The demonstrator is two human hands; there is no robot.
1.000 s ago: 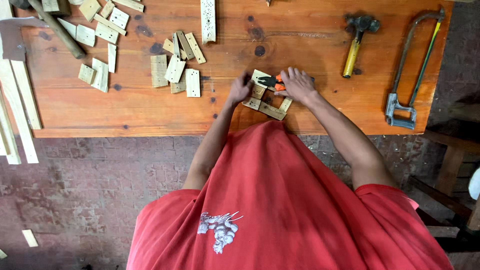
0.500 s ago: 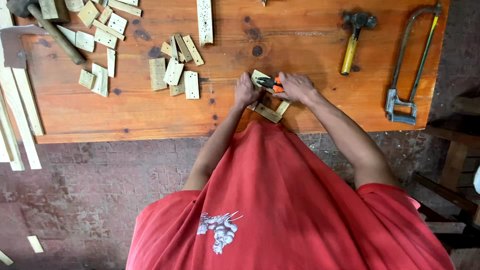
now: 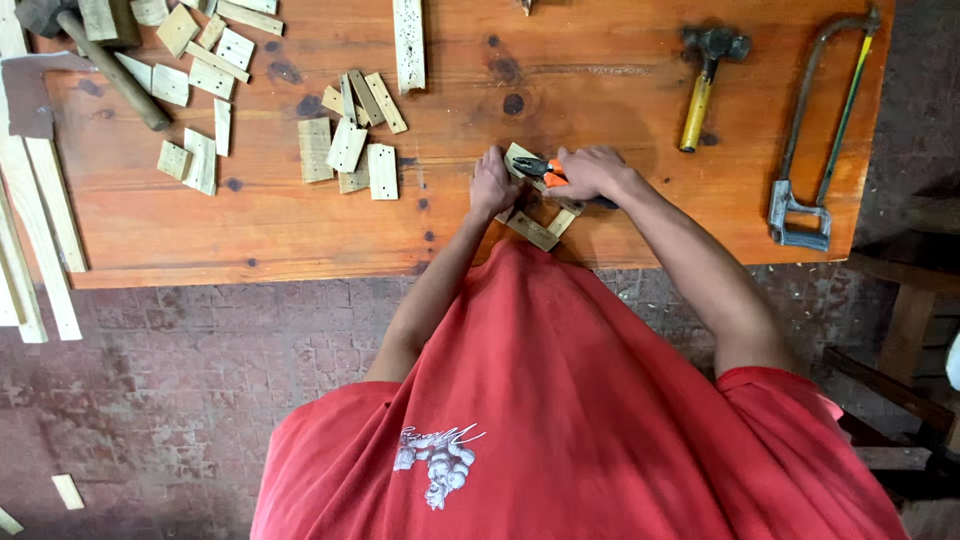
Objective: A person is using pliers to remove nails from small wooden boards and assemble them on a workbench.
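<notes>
Pliers (image 3: 546, 170) with orange grips sit just above centre frame, gripped in the right hand (image 3: 590, 172), their nose over a small wooden frame (image 3: 538, 222) near the lower edge of the orange-brown surface (image 3: 600, 80). Left hand (image 3: 493, 185) presses closed-fingered on the frame's left side, just beside the pliers. Outward: loose wood blocks (image 3: 350, 150) left of centre, more offcuts (image 3: 200, 70) upper left, yellow-handled hammer (image 3: 702, 85) upper right, hacksaw (image 3: 815, 140) at far right.
</notes>
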